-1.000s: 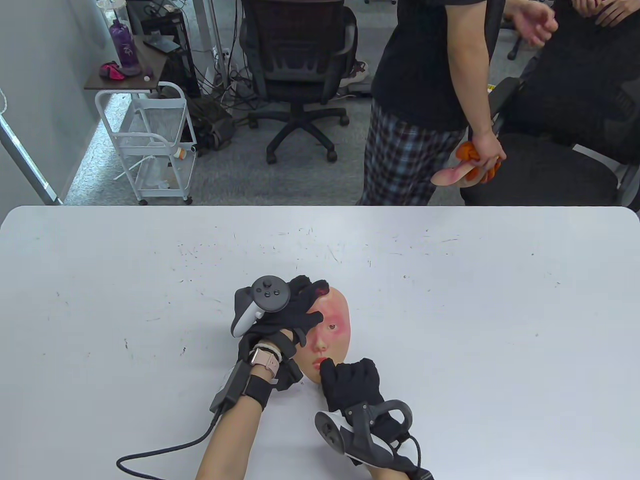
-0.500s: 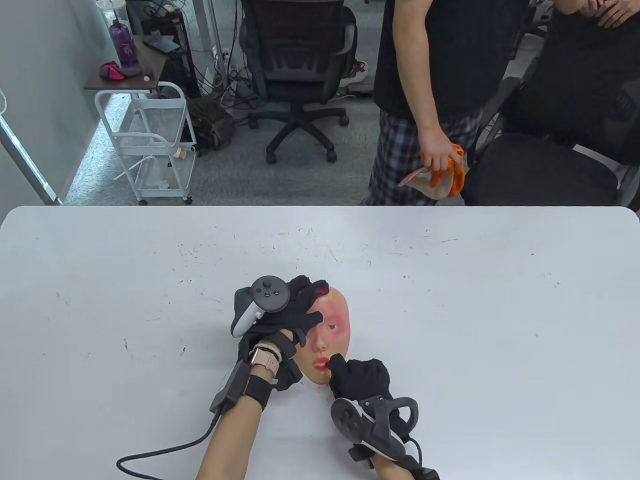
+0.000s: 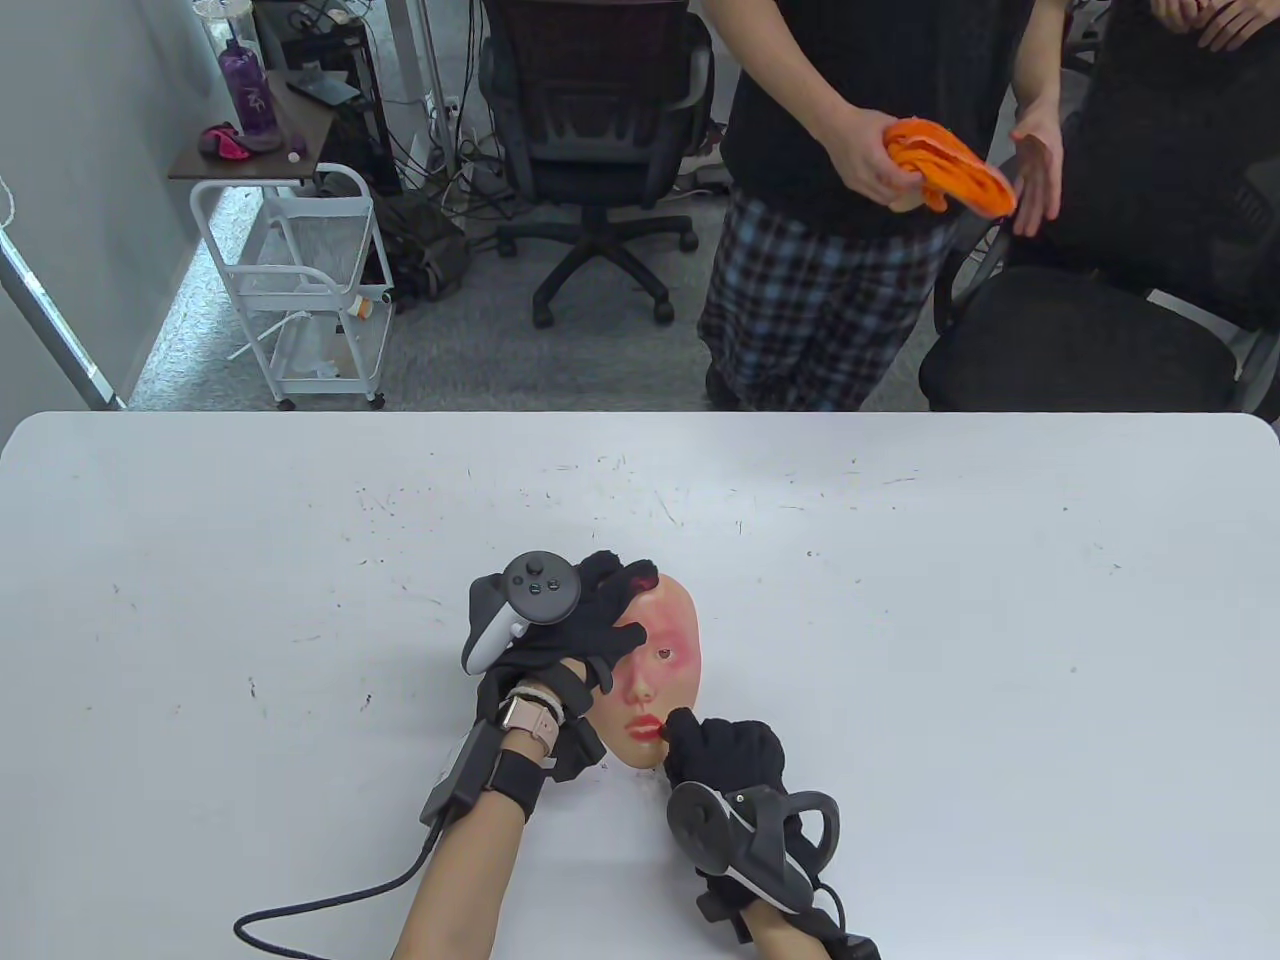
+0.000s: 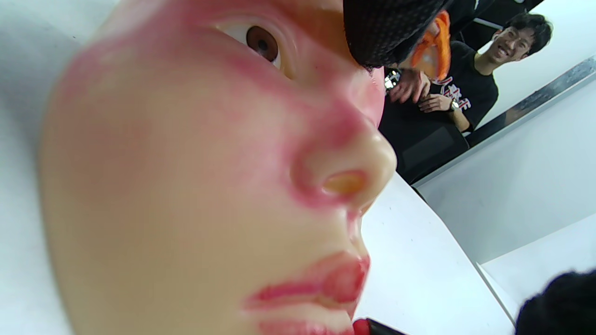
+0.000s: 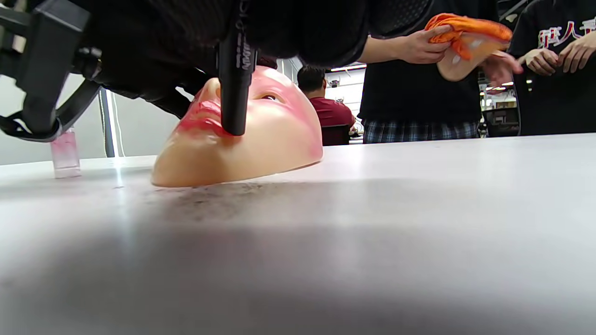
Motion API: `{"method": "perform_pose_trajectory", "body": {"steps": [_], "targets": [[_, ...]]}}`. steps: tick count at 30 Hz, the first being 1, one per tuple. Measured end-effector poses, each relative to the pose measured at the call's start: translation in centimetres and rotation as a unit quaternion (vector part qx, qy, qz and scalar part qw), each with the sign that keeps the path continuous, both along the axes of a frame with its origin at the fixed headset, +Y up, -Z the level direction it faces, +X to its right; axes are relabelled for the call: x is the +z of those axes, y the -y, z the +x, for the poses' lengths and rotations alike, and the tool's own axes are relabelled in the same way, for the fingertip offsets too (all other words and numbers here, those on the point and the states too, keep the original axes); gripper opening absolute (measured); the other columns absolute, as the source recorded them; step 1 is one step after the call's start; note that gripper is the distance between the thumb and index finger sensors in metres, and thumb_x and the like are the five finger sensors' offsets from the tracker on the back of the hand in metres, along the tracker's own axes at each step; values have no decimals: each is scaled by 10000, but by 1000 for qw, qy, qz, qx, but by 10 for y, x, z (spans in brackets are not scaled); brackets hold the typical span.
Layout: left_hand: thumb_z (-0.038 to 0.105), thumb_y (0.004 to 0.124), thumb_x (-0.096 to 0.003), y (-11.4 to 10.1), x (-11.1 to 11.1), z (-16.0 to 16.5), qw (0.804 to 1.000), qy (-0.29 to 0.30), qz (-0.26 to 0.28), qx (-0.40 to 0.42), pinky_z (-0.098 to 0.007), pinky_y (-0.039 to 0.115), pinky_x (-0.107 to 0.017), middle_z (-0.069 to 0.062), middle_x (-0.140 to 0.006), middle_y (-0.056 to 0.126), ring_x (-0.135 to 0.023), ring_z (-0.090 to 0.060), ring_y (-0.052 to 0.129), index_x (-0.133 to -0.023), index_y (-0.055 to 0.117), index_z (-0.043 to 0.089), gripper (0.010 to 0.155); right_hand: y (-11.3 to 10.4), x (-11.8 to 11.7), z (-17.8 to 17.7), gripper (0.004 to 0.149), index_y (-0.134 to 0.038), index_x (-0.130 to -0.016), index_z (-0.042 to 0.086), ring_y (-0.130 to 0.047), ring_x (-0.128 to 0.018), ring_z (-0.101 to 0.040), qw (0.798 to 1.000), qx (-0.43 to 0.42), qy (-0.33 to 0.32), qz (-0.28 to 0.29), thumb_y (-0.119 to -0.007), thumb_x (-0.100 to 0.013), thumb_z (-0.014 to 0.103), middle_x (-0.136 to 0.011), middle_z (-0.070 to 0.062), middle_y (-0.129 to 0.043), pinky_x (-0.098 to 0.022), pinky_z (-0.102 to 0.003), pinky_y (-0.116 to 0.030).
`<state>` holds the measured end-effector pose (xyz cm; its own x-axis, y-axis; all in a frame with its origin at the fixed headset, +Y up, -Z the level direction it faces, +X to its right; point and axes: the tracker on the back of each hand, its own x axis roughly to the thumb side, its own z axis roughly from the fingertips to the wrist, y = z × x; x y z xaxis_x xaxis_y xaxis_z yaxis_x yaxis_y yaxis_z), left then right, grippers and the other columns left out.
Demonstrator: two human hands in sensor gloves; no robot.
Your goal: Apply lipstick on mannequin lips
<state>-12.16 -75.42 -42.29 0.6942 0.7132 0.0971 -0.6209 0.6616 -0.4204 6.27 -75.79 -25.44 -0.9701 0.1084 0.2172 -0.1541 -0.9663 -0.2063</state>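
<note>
A skin-toned mannequin face [image 3: 668,640] with red-smeared cheeks lies face up near the table's front edge. My left hand [image 3: 598,618] covers its left half, fingers over the forehead and thumb by the eye, holding it steady. My right hand [image 3: 720,750] grips a black lipstick tube [image 5: 234,88] in curled fingers, beside the chin. The red tip [image 4: 360,326] touches the lower lip at the right corner of the mouth [image 3: 647,727]. The lips [image 4: 326,284] carry uneven red colour. In the table view the right hand hides the tube.
A person [image 3: 830,250] stands past the table's far edge, holding an orange cloth [image 3: 950,170] against another mask. A small pink bottle [image 5: 65,156] stands beyond the face. A black cable [image 3: 330,895] trails from my left wrist. An office chair [image 3: 595,150] and white cart [image 3: 300,290] stand on the floor.
My right hand has shifted right along the lips and turned its wrist; more red shows on the mouth. The left hand stayed put. The standing person raised the orange cloth to chest height.
</note>
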Motion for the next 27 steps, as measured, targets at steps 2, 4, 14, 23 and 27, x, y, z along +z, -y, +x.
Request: {"method": "perform_pose_trajectory", "body": {"steps": [2, 4, 14, 23, 27], "targets": [[413, 752, -524, 0, 0, 0, 1000, 0, 0, 1, -574, 280, -808, 85, -1219, 157, -1133, -259, 149, -1127, 428, 532, 696, -2, 3, -2, 461, -793, -879, 199, -862, -571, -255, 1000, -9, -14, 15, -748, -446, 349, -658, -92, -879, -636, -566, -652], [414, 751, -524, 0, 0, 0, 1000, 1, -1, 1, -573, 279, -808, 88, -1219, 156, -1133, -257, 148, -1126, 429, 532, 694, -3, 4, -10, 461, -791, -883, 197, -857, -576, -261, 999, -21, -40, 11, -750, -448, 344, -662, -97, -875, -641, -569, -643], [416, 751, -524, 0, 0, 0, 1000, 0, 0, 2, -573, 279, -808, 87, -1219, 155, -1133, -257, 146, -1127, 426, 533, 695, -3, 12, -34, 458, -789, -879, 216, -857, -582, -253, 992, 95, -50, 70, -753, -441, 347, -668, -89, -874, -650, -566, -643], [416, 750, -525, 1, 0, 0, 1000, 0, 0, 3, -574, 277, -808, 87, -1220, 152, -1133, -257, 145, -1128, 425, 533, 695, -3, 12, -38, 457, -787, -879, 223, -856, -586, -250, 989, 112, -62, 70, -752, -442, 351, -670, -83, -873, -654, -562, -644], [417, 750, -524, 1, 0, 0, 1000, 1, -1, 4, -573, 277, -809, 88, -1219, 153, -1133, -257, 146, -1127, 424, 536, 695, -2, 12, -37, 457, -789, -877, 226, -862, -581, -249, 990, 112, -65, 64, -750, -440, 352, -666, -82, -877, -650, -563, -650]]}}
